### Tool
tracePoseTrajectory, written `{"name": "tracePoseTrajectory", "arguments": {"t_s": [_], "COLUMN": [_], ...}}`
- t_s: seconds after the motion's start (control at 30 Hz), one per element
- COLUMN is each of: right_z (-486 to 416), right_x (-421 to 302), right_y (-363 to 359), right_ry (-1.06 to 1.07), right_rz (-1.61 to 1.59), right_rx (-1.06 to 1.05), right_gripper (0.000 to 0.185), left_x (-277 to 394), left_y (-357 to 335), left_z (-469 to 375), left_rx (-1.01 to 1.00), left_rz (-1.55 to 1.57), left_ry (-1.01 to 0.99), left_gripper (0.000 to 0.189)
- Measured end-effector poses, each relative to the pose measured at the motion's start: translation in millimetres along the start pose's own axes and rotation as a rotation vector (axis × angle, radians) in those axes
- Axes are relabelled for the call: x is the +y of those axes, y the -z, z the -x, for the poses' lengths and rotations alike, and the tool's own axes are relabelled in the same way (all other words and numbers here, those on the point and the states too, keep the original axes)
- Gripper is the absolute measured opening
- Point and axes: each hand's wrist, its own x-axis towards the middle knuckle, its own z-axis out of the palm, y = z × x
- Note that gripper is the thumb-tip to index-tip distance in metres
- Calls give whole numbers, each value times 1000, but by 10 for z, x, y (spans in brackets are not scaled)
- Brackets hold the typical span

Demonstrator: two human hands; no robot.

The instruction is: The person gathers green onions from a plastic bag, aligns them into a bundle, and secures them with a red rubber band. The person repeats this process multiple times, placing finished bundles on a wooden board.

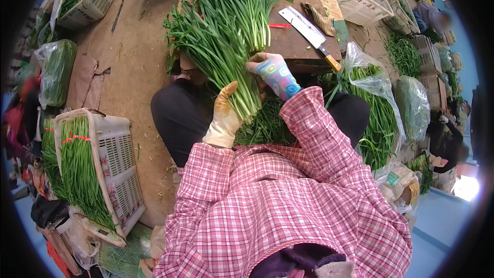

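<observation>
A bunch of long green leafy stalks, like garlic chives, lies slantwise over the near edge of a low wooden board. Its pale cut ends point towards me. My left hand, in a stained white glove, grips the bunch near those ends. Against its right side rest the curled fingers of my right hand, in a blue patterned glove; whether they pinch a stalk is hidden. More stalks are heaped behind on the board. To the right lies a cleaver with a wooden handle, beside a red tie.
A striped cloth glove lies behind the cleaver. Loose greens fill the space between my knees. An open plastic bag of stalks stands at my right. On the left is a white crate of tied bunches. Other people are farther off.
</observation>
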Motion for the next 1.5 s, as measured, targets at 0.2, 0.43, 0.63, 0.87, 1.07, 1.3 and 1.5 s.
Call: {"name": "tracePoseTrajectory", "arguments": {"t_s": [0.2, 0.43, 0.63, 0.87, 1.07, 1.3, 1.5], "right_z": [64, 533, 185, 196, 838, 343, 192], "right_x": [49, -199, 129, 177, 128, 21, 62], "right_y": [81, 184, -83, -53, -31, 40, -81], "right_ry": [-22, 5, 127, 116, 178, 194, -46], "right_rz": [-453, -94, 314, -310, -314, 17, -278], "right_rx": [-5, -159, 224, 127, -204, 149, 27], "right_gripper": [17, 25, 28, 12, 22, 22, 20], "left_x": [22, 17, -20, -20, -29, -17, -44], "left_y": [70, 86, 94, -44, 175, 189, 180], "left_z": [-12, 3, -23, 30, -60, -75, -77], "left_rx": [-19, -70, 96, 65, 152, 136, 296], "left_rz": [-59, 9, 60, -37, -229, -197, -130], "left_ry": [-24, 15, 11, -41, -83, -130, -125], "left_gripper": [45, 43, 33, 35, 48, 40, 28]}}
